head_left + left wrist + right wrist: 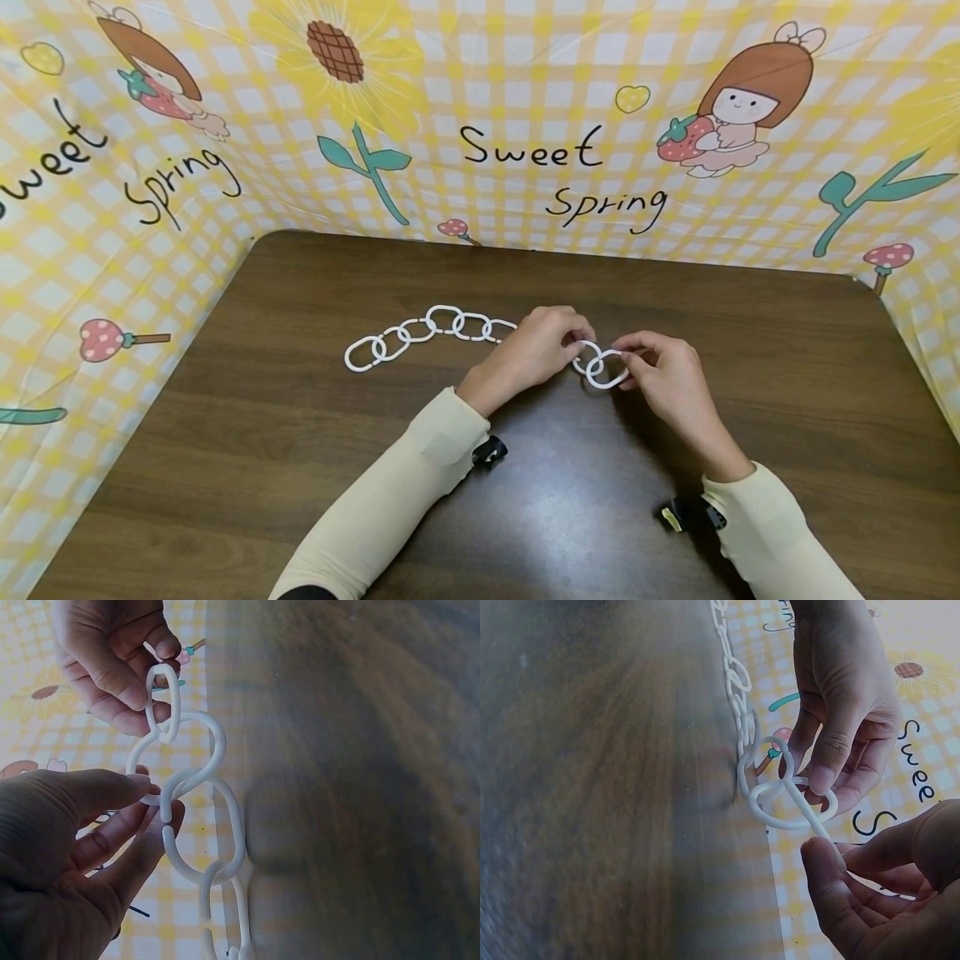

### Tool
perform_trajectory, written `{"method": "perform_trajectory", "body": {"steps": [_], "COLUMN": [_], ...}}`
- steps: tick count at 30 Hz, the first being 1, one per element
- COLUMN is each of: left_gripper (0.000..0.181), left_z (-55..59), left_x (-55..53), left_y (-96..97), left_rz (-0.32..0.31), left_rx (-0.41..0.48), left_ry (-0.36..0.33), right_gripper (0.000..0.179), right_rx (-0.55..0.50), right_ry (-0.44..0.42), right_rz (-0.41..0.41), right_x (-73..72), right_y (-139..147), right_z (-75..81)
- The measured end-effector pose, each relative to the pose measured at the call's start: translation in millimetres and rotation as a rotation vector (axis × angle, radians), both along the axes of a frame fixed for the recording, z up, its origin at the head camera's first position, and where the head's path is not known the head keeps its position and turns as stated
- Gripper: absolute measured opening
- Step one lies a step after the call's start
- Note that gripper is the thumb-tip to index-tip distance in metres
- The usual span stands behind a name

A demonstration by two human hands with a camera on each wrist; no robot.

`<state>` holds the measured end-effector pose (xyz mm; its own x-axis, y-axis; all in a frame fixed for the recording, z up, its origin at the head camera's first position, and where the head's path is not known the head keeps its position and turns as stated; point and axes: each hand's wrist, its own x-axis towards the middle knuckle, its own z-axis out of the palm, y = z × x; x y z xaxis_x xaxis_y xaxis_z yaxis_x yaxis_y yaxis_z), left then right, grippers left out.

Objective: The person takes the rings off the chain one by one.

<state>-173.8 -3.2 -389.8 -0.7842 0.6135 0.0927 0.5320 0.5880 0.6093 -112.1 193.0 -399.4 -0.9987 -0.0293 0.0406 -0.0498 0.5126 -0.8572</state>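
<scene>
A chain of white plastic links (445,307) runs across the brown table, its left part lying in a shallow arc. My left hand (536,346) pinches the second link from the right end (220,742) between thumb and fingertips. With thumb and fingers my right hand (667,371) pinches the end link (604,387), which is hooked through that second link. In the left wrist view, the following link (240,825) has a small gap in its side, close to my left fingertips. My left hand hides part of the chain in the head view.
The brown wooden table (225,467) has rounded back corners. Behind and beside it hangs a yellow checked cloth (525,75) printed with sunflowers and lettering. Dark wrist devices show near the left cuff (490,452) and right cuff (715,514).
</scene>
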Motion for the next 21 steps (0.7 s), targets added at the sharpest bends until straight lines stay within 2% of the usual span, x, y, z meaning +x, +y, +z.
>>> {"method": "perform_trajectory", "body": {"steps": [21], "left_gripper": [0.011], "left_z": [1.3], "left_x": [0.0], "left_y": [-0.4], "left_rz": [-0.037], "left_rx": [0.002], "left_ry": [0.036], "right_gripper": [0.019], "right_rx": [0.03], "right_ry": [-0.028], "right_rz": [-0.007], "right_x": [-1.2], "right_y": [0.1], "right_z": [4.8]}}
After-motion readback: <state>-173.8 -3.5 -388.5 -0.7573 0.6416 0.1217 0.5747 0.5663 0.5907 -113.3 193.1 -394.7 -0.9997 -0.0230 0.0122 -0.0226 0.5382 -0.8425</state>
